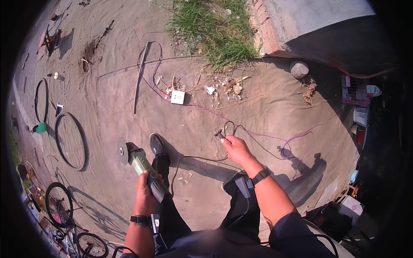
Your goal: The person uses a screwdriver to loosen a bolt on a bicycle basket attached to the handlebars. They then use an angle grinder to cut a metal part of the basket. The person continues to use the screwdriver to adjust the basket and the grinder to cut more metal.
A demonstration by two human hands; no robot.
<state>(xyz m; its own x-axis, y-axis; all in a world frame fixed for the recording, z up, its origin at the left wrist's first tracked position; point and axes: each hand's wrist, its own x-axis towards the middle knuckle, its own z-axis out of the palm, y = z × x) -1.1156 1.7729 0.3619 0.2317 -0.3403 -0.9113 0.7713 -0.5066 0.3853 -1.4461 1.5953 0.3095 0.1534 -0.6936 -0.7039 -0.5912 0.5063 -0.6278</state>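
Above the dirt ground (107, 112), a heavy green grinder (140, 162) is gripped by the left hand (144, 193); its bendy cord's plug (219, 134) is pinched by the right hand (235, 148).

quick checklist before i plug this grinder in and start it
1. Left hand grips the grinder by its body: ok.
2. Plug is in the right hand, not yet in the white socket box on the ground: ok.
3. Disc points away from the shoe: ok, though it sits close.
4. Grinder switch off: cannot tell.
5. Black cord loops near the legs, a trip risk: not ok.
6. Purple cable undamaged up to the socket box: cannot tell.
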